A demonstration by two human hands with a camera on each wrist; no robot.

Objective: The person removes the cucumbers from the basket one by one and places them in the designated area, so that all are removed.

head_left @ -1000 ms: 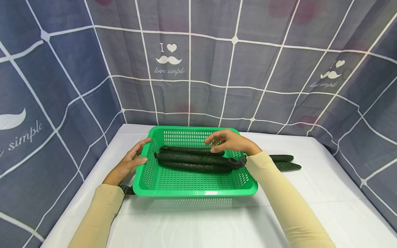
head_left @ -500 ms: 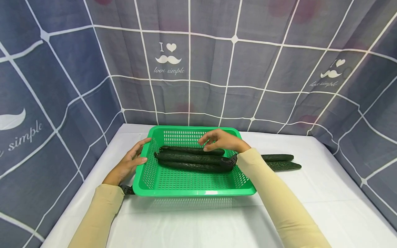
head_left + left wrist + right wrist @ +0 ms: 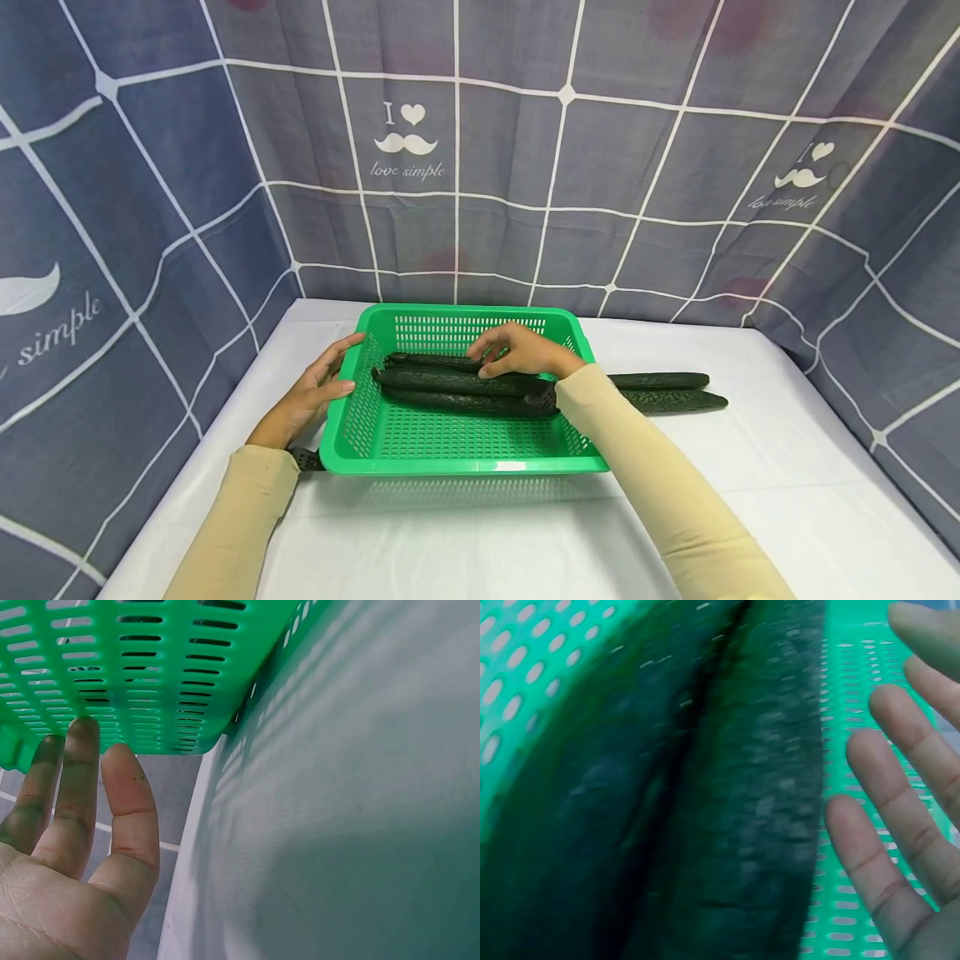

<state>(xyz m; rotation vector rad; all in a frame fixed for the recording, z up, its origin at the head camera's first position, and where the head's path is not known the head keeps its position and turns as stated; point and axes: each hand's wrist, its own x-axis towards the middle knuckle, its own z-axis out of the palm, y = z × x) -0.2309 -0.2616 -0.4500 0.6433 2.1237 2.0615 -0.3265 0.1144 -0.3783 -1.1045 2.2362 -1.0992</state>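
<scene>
A green plastic basket (image 3: 487,467) with slotted walls holds three long dark green cucumbers (image 3: 435,381) lying side by side across it. My left hand (image 3: 307,393) rests on the basket's left rim; in the left wrist view, extended fingers (image 3: 129,784) touch the outside of the slotted wall. Above the rear cucumber (image 3: 423,360) hovers my right hand (image 3: 521,350), its fingers bent and spread with nothing between them. The right wrist view shows those fingers (image 3: 881,772) beside a blurred cucumber (image 3: 757,787), apart from it.
Two more cucumbers (image 3: 675,382) lie on the white tablecloth (image 3: 750,467) just right of the basket, partly hidden by the right sleeve. A grey-blue gridded curtain (image 3: 495,233) rises along the back and both sides.
My right hand has moved left and then down, toward the rear cucumber in the basket. The left hand and the basket have stayed in place.
</scene>
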